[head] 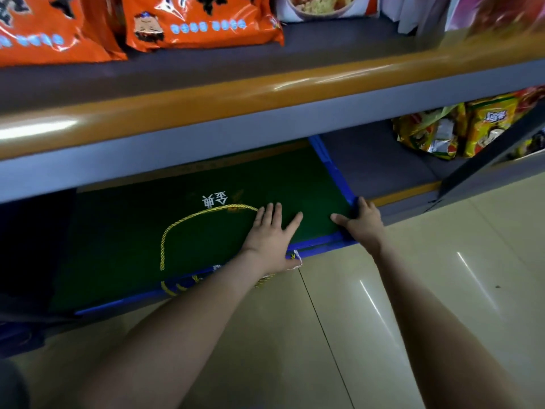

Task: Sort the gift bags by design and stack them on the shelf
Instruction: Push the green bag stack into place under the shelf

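A shelf rack (265, 93) with an orange front rim stands over pale floor tiles (413, 290). On its lower shelf (377, 166) a green gift bag (147, 225) lies flat on top of a blue bag (318, 242), whose edges show at the right and near sides. Orange snack packs (200, 22) sit on the upper level, yellow ones (472, 128) far right below. The left grip (271, 231) presses flat on the green bag, fingers straight. The right grip (361, 222) curls over the blue bag's near right corner, thumb on the green. A yellow cord handle (188, 216) loops across the green bag.
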`<state>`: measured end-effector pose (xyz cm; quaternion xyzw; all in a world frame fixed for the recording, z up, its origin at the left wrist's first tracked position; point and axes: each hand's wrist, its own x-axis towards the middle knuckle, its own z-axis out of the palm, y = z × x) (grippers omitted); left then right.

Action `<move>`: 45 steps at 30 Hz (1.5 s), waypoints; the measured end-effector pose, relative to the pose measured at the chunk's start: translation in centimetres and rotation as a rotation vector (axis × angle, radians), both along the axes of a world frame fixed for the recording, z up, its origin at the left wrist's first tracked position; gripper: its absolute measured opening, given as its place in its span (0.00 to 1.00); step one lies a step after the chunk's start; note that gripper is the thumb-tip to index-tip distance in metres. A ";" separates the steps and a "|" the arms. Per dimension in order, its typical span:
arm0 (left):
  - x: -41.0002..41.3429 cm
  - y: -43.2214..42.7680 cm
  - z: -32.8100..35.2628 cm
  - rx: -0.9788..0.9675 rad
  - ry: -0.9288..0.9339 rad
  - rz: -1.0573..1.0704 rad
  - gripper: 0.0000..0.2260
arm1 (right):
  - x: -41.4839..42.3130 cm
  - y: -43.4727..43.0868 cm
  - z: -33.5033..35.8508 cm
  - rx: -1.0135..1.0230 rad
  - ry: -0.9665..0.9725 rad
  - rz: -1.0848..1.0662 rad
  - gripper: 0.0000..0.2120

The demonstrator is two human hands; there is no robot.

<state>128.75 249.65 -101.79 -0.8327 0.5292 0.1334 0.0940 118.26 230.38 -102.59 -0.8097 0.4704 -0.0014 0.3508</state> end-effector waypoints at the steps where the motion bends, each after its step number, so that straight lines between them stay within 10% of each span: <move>1: 0.0 -0.1 -0.1 0.012 0.010 -0.005 0.45 | 0.1 0.4 -0.2 -0.006 -0.037 0.014 0.38; 11: -0.9 1.0 0.5 -0.103 0.024 -0.069 0.40 | -0.5 1.1 -0.2 0.047 -0.174 0.029 0.26; 17: -1.2 7.7 -0.8 -0.414 -0.186 -0.217 0.38 | -0.9 2.4 -0.2 0.137 -0.156 0.075 0.42; 25: 1.1 9.9 -3.6 -0.388 -0.457 -0.088 0.24 | -0.8 9.4 -1.7 -0.822 -0.080 0.996 0.37; 35: 1.8 8.3 -3.3 -0.326 -0.386 -0.142 0.17 | 1.2 8.1 -4.2 -1.037 -0.075 0.881 0.34; 45: 2.5 11.9 -1.3 -0.196 -0.215 0.002 0.34 | -0.3 7.4 -3.1 -0.758 -0.113 0.780 0.29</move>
